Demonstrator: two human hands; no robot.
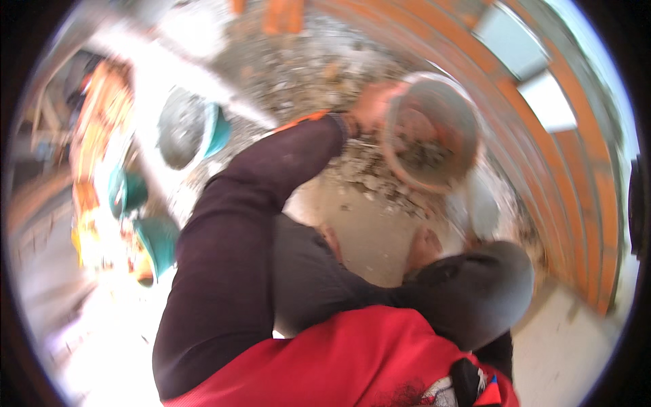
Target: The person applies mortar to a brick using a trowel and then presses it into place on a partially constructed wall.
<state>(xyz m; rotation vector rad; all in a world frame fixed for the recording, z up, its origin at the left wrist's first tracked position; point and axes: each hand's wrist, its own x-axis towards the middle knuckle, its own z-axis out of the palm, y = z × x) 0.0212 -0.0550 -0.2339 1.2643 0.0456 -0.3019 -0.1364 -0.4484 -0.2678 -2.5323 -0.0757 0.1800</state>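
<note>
In the head view, the left hand (pixel 374 105) meets the upper-left side of the pale bucket (pixel 434 95), which lies just rightward, its mouth facing the camera, with rubble (pixel 424 156) inside. Blur hides whether the fingers grasp it; the right hand cannot be made out.

Floor (pixel 369 234): pale grey, gritty. Rubble (pixel 359 166) (grey chips, edges blurred) strewn beyond the left hand (pixel 373 105) at the bucket (pixel 468 129) and on its near side. Teal buckets (pixel 159 244) well left of the hand; orange blocks (pixel 281 15) farther out beyond it. Feet (pixel 424 247) nearer the body.
</note>
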